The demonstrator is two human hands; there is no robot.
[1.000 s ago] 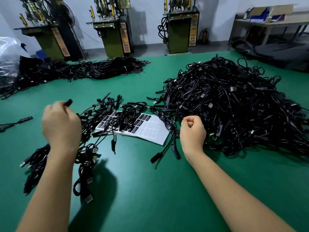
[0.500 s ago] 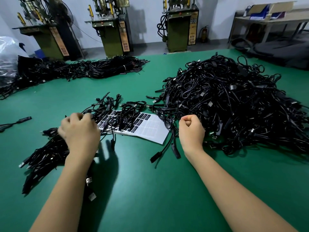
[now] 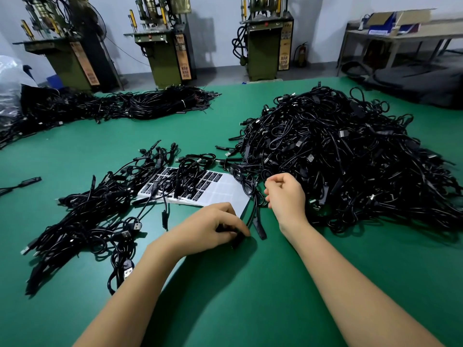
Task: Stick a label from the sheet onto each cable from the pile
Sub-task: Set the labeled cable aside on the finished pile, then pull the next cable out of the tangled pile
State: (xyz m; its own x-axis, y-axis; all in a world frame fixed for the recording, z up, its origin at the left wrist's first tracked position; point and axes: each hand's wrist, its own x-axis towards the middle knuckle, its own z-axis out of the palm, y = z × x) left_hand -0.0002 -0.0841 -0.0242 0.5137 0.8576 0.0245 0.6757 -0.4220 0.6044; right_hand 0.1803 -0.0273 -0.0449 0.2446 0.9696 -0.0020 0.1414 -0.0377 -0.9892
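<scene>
Since the earlier picture, the left hand (image 3: 213,227) had been moved off the smaller heap of cables (image 3: 95,211) and across to the near corner of the label sheet (image 3: 220,194). Its grip was curled and pinched on the black plug end of a cable (image 3: 236,240), which was pressed low against the green worktop (image 3: 250,296). A second black plug end (image 3: 259,227) was seen just to the right of that grip, lying flat. The right hand (image 3: 285,194) was held a little farther away and to the right, at the edge of the big pile of cables (image 3: 350,156). Its fingers were curled in; whether something small was pinched there could not be told. The sheet was found just beyond the left grip, partly covered by loose cables, with dark labels on its far half and bare white on its near half. Well beyond both hands, a long bundle of cables (image 3: 160,103) was laid across the worktop.
</scene>
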